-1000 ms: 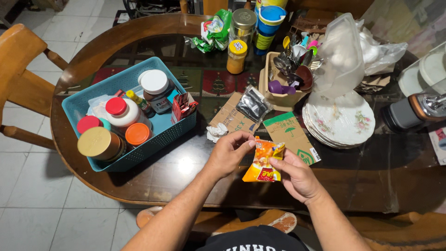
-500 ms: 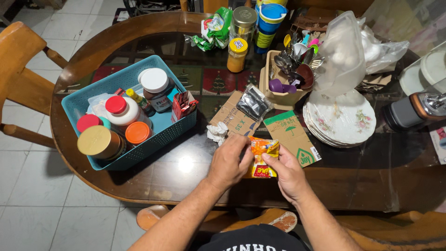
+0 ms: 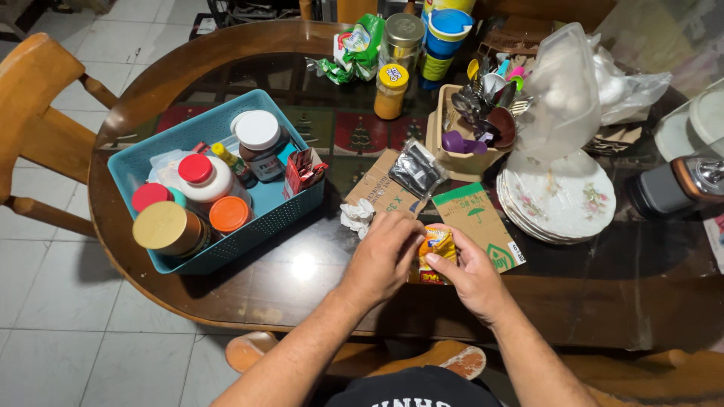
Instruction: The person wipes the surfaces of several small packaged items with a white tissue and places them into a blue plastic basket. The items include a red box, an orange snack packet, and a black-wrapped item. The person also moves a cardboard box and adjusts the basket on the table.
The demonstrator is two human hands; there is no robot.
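Orange packet (image 3: 437,252) sits lower centre of frame, pinched between both my hands just above the table (image 3: 302,279) edge. Left hand (image 3: 381,256) curls over its left side, fingers closed on it. Right hand (image 3: 469,271) grips its right side, thumb on the front. Packet mostly covered, only a strip shows. Just behind it: green-and-brown card (image 3: 483,226), cardboard piece (image 3: 377,188) with a black pouch (image 3: 416,169) on top, crumpled tissue (image 3: 357,217) to the left. Blue basket (image 3: 298,215) of jars at centre left. Plate stack (image 3: 562,203) at right, utensil caddy (image 3: 445,143) above centre.
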